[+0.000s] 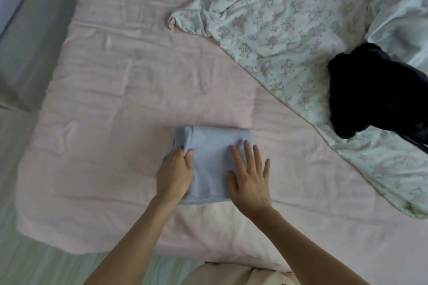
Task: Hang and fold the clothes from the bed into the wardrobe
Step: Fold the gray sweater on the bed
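A light blue garment lies folded into a small rectangle on the pink bed sheet, near the bed's front edge. My left hand grips the garment's left edge, thumb on top and fingers tucked under the fabric. My right hand lies flat on the garment's right part, fingers straight and spread, pressing it down. A dark navy garment sits crumpled at the right on the floral duvet.
A floral duvet covers the bed's upper right, with a white cloth bunched at the far right. A grey bedside surface stands left of the bed. Pale green floor shows at the lower left.
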The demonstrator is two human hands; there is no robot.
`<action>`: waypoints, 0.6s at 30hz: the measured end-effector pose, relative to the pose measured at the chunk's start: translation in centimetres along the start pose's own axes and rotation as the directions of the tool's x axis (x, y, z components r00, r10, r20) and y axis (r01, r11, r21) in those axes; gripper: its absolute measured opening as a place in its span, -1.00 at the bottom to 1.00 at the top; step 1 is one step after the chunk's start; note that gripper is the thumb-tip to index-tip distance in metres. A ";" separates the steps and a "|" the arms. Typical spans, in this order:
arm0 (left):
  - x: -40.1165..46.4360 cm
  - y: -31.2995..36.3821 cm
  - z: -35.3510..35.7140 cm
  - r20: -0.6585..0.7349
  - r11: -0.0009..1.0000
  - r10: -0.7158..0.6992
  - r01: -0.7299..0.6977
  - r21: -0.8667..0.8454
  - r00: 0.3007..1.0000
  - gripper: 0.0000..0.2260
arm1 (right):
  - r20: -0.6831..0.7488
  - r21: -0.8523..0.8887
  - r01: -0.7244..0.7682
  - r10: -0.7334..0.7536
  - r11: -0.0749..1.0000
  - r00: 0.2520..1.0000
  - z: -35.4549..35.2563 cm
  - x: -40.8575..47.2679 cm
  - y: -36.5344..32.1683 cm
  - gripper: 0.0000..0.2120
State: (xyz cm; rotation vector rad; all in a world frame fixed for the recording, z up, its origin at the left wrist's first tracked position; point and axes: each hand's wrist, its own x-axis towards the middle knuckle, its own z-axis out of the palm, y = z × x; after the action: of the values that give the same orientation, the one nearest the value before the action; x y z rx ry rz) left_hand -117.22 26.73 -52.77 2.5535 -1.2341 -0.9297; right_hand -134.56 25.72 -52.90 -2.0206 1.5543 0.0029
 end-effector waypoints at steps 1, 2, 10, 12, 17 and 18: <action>0.4 -0.8 -0.5 -0.007 1.000 -0.012 0.012 0.026 1.000 -0.66 | 0.018 -0.039 0.049 -0.048 0.998 0.999 0.5 0.4 -0.2 -0.43; 0.8 -1.4 -0.8 0.009 0.997 -0.037 0.037 0.062 0.999 -0.66 | 0.036 -0.067 0.084 -0.082 0.994 0.996 1.0 0.7 -0.5 -0.43; 0.3 0.6 1.0 -0.246 0.880 0.425 -0.334 0.336 0.871 -0.56 | 0.128 -0.124 0.068 -0.052 0.990 0.990 3.4 2.8 -1.0 -0.46; -0.1 0.7 2.3 -0.066 0.781 0.528 -0.453 0.429 0.847 -0.55 | 0.133 -0.055 0.077 -0.069 0.996 0.989 3.2 2.7 -0.5 -0.40; 1.4 -1.7 4.4 0.044 0.884 0.267 -0.263 0.386 0.963 -0.50 | 0.066 0.039 0.091 -0.093 0.995 0.993 3.7 2.3 1.0 -0.47; 1.9 -2.2 4.7 0.040 0.901 0.228 -0.226 0.371 0.973 -0.48 | 0.049 0.032 0.107 -0.109 0.994 0.993 4.2 2.6 1.3 -0.47</action>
State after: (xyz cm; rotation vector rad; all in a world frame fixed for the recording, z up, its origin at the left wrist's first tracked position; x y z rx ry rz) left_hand -117.67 27.32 -58.26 2.5913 -1.8154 -0.6922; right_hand -133.48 25.12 -57.88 -2.0631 1.4043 -0.0108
